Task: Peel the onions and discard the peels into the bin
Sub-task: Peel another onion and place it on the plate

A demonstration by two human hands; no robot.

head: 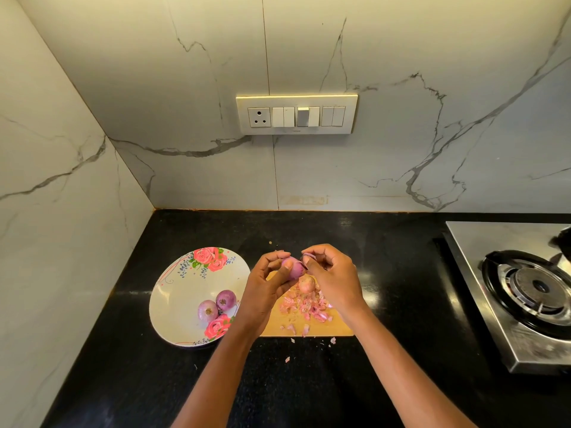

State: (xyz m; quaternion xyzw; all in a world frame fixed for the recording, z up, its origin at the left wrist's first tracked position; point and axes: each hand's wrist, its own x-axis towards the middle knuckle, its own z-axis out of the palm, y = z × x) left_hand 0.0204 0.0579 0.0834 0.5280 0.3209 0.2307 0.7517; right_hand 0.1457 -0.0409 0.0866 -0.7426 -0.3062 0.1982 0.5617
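Gripping a half-peeled red onion [293,268] just above the centre of the frame, the left hand [268,284] curls its fingers and thumb around the bulb and holds it above the far end of a wooden cutting board [332,327] on the black tabletop [309,381]. Immediately to its right, the right hand [335,274] pinches a loose flap of purple skin [309,257] at the onion's top right, fingertips touching the bulb. The decisive relation is this: the flap lies on the side of the onion facing the right hand, so the pull looks set to run rightward and away from the left hand's grip, which steadies the bulb.

Directly below the two hands, another small onion [306,284], paler and seemingly still in its skin, sits on the board among a scatter of pink peels [304,307]. A few scraps have spilled past the board's near edge onto the tabletop. At lower left of centre, a floral plate [173,304] carries two peeled onions [217,305] lying side by side, nearer to the left hand than to the right.

No bin is visible anywhere in the view, so the discarding step appears not yet begun. A gas stove [525,288] occupies the right edge, and a switch panel [296,114] sits on the marble wall above.
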